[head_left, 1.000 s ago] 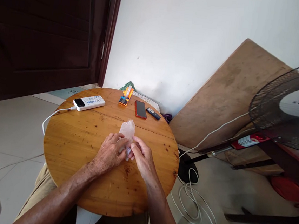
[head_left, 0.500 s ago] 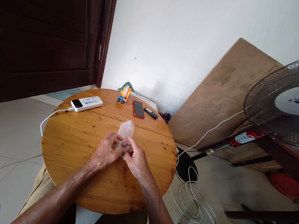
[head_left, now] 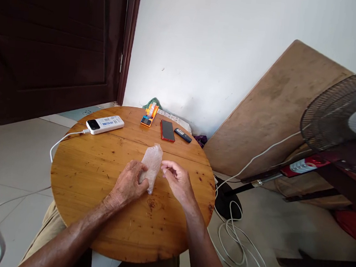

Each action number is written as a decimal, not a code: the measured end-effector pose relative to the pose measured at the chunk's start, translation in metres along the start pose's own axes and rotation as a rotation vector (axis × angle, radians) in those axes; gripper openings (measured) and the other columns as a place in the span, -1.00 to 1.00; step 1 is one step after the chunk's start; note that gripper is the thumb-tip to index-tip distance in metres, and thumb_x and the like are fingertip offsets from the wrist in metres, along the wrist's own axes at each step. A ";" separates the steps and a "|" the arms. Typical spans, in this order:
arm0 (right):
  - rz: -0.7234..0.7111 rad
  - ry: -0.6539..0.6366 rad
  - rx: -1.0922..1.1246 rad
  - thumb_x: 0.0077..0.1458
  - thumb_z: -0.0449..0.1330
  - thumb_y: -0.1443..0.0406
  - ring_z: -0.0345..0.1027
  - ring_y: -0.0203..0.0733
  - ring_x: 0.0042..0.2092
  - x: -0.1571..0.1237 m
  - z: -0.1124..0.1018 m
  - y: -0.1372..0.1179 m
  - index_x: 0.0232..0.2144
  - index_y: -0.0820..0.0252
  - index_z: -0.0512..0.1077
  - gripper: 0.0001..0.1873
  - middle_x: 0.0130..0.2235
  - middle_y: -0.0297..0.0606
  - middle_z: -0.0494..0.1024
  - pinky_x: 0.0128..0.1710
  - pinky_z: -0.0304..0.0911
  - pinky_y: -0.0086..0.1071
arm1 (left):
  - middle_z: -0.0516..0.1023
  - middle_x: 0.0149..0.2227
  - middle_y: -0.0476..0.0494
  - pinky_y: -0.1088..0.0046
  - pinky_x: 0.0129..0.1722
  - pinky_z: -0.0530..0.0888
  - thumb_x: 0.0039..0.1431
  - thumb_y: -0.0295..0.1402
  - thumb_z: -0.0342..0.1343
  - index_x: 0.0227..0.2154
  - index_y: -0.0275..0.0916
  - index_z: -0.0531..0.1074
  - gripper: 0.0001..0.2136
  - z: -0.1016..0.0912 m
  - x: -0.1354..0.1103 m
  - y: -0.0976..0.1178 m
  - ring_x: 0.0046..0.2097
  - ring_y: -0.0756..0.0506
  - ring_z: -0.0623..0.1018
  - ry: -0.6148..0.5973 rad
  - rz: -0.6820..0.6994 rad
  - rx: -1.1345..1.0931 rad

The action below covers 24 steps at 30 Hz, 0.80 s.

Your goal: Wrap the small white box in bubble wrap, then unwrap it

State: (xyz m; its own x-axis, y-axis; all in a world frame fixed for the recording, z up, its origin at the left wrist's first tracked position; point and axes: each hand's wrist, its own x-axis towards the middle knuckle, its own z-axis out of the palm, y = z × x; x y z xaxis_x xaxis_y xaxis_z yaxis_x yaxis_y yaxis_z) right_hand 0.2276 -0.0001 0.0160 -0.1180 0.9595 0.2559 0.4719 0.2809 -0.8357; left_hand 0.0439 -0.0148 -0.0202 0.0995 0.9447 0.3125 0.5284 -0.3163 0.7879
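1. One plastic packet point(head_left: 153, 162) lies near the middle of the bench point(head_left: 89, 171).
2. Left hand point(head_left: 130, 181): grip spread, thumb and fingers touching the packet's near-left side.
3. Right hand point(head_left: 179, 184): just beside the right edge, fingers curled; cannot tell whether its grip pinches anything.
4. Phone point(head_left: 167, 131): beyond the packet.

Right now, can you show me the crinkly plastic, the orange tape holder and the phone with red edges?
Crinkly plastic point(head_left: 153, 164): head view, middle of its pale upper face.
Orange tape holder point(head_left: 150, 114): head view, middle of its body.
Phone point(head_left: 167, 131): head view, middle of its dark screen.
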 end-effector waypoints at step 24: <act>-0.293 0.003 -0.260 0.25 0.05 0.28 0.35 -0.07 0.04 -0.005 0.025 0.007 -0.20 0.09 0.54 -0.75 -0.04 -0.18 0.55 0.12 0.16 -0.15 | 0.48 -0.01 -0.26 0.12 0.08 0.36 0.03 -0.49 -0.04 0.11 -0.31 0.32 -0.49 -0.002 -0.001 0.001 -0.02 -0.22 0.40 -0.043 0.185 0.111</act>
State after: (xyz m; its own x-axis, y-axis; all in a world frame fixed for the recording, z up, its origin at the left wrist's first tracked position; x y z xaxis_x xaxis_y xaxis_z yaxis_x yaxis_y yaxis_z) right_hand 0.2097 -0.0026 -0.0036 -0.2782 0.8392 0.4672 0.6244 0.5276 -0.5759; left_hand 0.0423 -0.0163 -0.0186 0.2382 0.8750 0.4215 0.5868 -0.4754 0.6554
